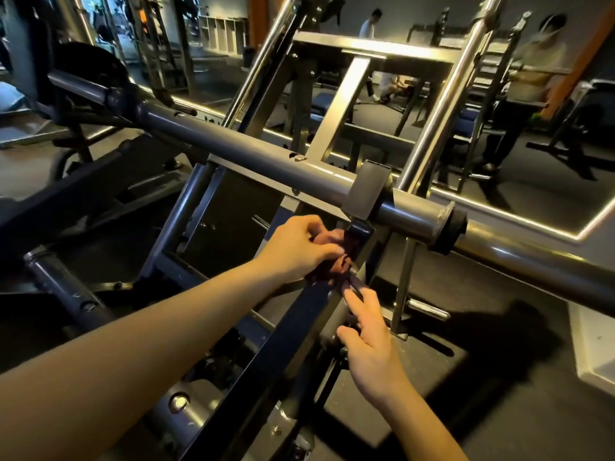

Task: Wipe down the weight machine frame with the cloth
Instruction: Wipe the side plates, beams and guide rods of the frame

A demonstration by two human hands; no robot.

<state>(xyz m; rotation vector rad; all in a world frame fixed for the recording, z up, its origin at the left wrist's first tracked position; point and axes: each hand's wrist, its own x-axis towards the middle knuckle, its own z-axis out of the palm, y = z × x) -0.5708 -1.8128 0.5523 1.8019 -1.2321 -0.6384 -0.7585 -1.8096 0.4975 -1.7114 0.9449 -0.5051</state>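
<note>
Presently we note the left hand point(299, 249) bunching the maroon cloth point(334, 266) against the angled frame strut point(289, 331), just under the bracket point(358, 232) below the crossbar point(233, 146); the right hand point(369, 344) rests straight-fingered on the strut lower down. Risk, in our judgement: cloth snagging on the bracket edge and pulling free
</note>
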